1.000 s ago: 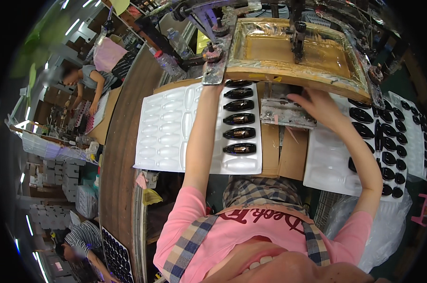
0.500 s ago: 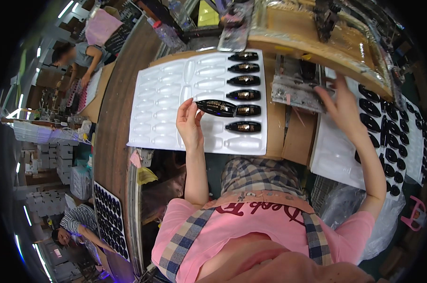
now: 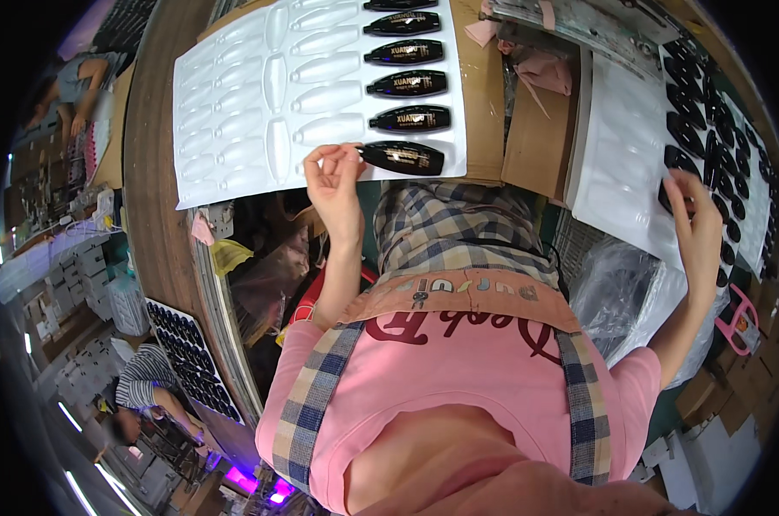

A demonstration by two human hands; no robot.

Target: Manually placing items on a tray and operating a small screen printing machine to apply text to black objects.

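Observation:
My left hand (image 3: 334, 185) pinches the narrow tip of a glossy black tapered bottle (image 3: 404, 158) with gold print. That bottle lies at the near end of the right column of a white moulded tray (image 3: 235, 185). Above it, several like bottles (image 3: 409, 83) lie in the same column, tips to the left. Over on the right, my right hand (image 3: 701, 228) has its fingers closed around one edge of another black bottle (image 3: 665, 197). This one is in a second white tray (image 3: 609, 163), beside rows of more black bottles (image 3: 723, 155). The fingers partly cover it.
Between the trays are a cardboard box (image 3: 536, 142) and a metal plate of a machine (image 3: 579, 30) at the top. Clear plastic wrapping (image 3: 617, 292) hangs below the right tray. Two people work at the left, one near a panel of black pieces (image 3: 192, 357).
My left hand has lowered the bottle into the tray's nearest right-hand slot. My right hand has moved from the machine to the bottles on the right. The view has shifted.

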